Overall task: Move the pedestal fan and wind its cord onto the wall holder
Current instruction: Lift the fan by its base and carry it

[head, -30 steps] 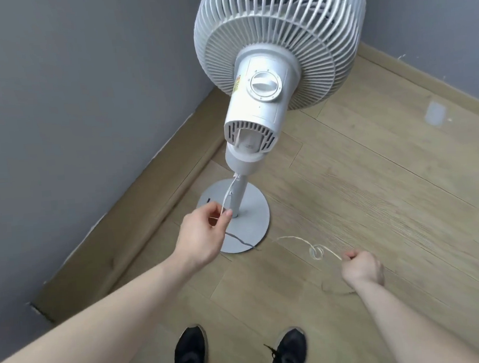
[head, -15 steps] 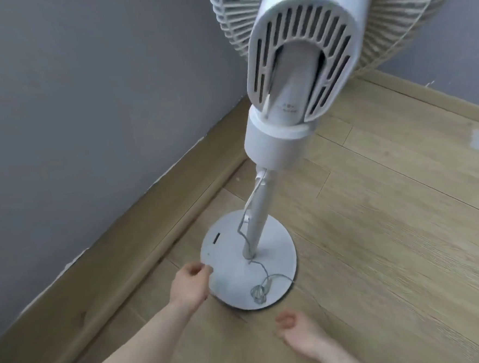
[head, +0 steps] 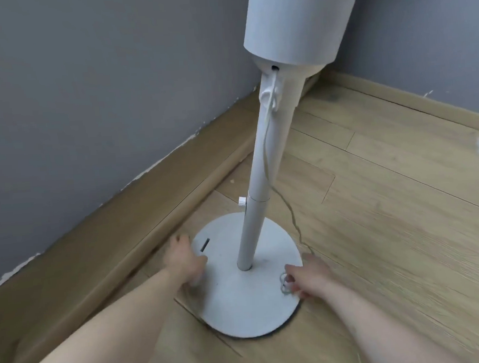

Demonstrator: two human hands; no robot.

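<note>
Reaching down from the bottom of the view, two bare forearms led to the fan's base (head: 241, 303), a white round disc lying flat on the wood floor (head: 391, 227) near the corner. The left hand (head: 186, 263) sat at the base's left edge, thumb on top of the disc and the other fingers curled down past the rim; blur hid whether they gripped under it. The right hand (head: 310, 280) lay at the right edge, its fingertips (head: 292, 284) touching a small looped bunch of the cord (head: 284, 283) that rested on the disc. Whether those fingers pinched the loops or only pressed on them could not be told.

From the bunch, the cord ran off the rim beside the right hand, rose in a slack curve to the right of the pole (head: 256, 180), then followed the pole up to a white clip (head: 269, 95) just under the motor housing (head: 298, 21). The pole stood on the middle of the disc, with a small knob (head: 242, 201) on its left side at the joint. Beyond, a wood skirting (head: 148, 193) met grey walls (head: 84, 93) on both sides of the corner.
</note>
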